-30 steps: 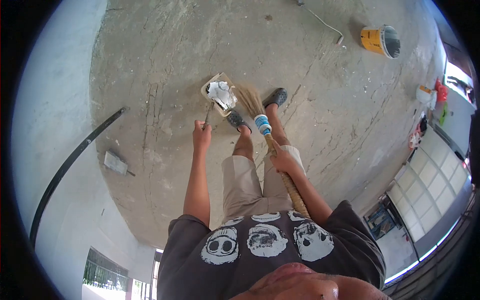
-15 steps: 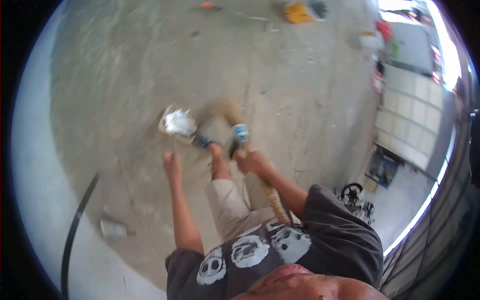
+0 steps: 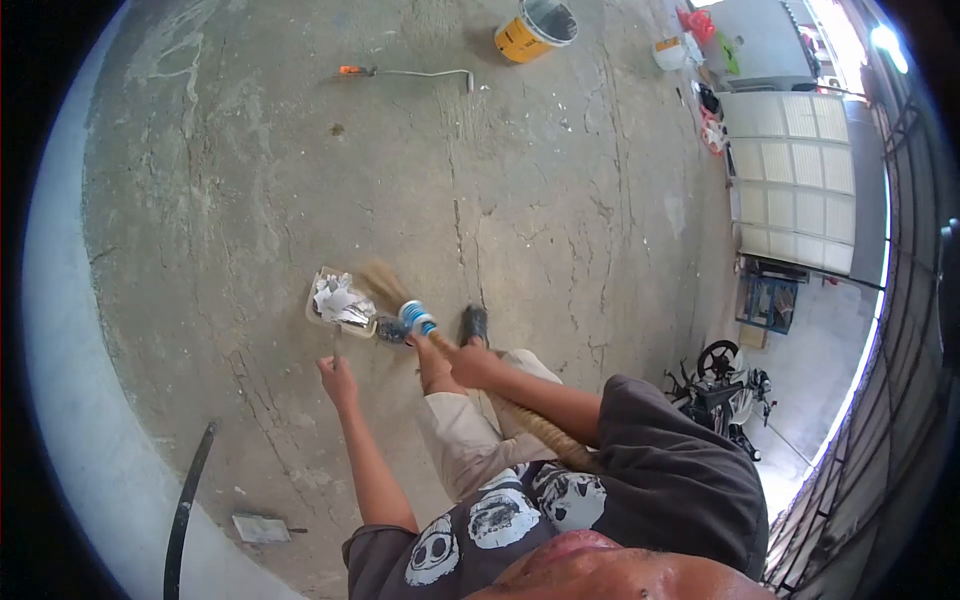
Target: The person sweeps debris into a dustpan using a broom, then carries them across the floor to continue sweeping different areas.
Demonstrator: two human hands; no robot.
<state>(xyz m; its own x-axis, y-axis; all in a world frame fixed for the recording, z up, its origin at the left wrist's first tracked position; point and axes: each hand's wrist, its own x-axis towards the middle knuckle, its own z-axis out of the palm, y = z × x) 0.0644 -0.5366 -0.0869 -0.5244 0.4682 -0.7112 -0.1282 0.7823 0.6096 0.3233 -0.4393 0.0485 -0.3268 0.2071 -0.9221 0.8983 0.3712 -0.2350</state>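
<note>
My left hand [image 3: 338, 382] is closed around the thin handle of a light dustpan [image 3: 312, 308]. White and silvery scraps [image 3: 345, 302] lie heaped in the pan, which rests on the floor in front of my feet. The fingers of my right hand [image 3: 476, 366] wrap round the shaft of a broom [image 3: 548, 432], whose long end runs back along my forearm. A blue and white band [image 3: 417, 318] binds its blurred tan bristles [image 3: 382, 280], which are at the pan's right edge.
On the concrete floor lie a roller frame with an orange handle [image 3: 358, 71] and a flat-bladed tool [image 3: 262, 528]. A yellow bucket [image 3: 525, 38] stands farther ahead. To the right are a white bucket [image 3: 670, 54], a motorcycle [image 3: 722, 395] and a panelled gate [image 3: 795, 180]. A black hose [image 3: 186, 510] is at left.
The broom's bristles have swung left, close to the pan. My right hand has shifted slightly left with the shaft. The whole view has also shifted and is sharper.
</note>
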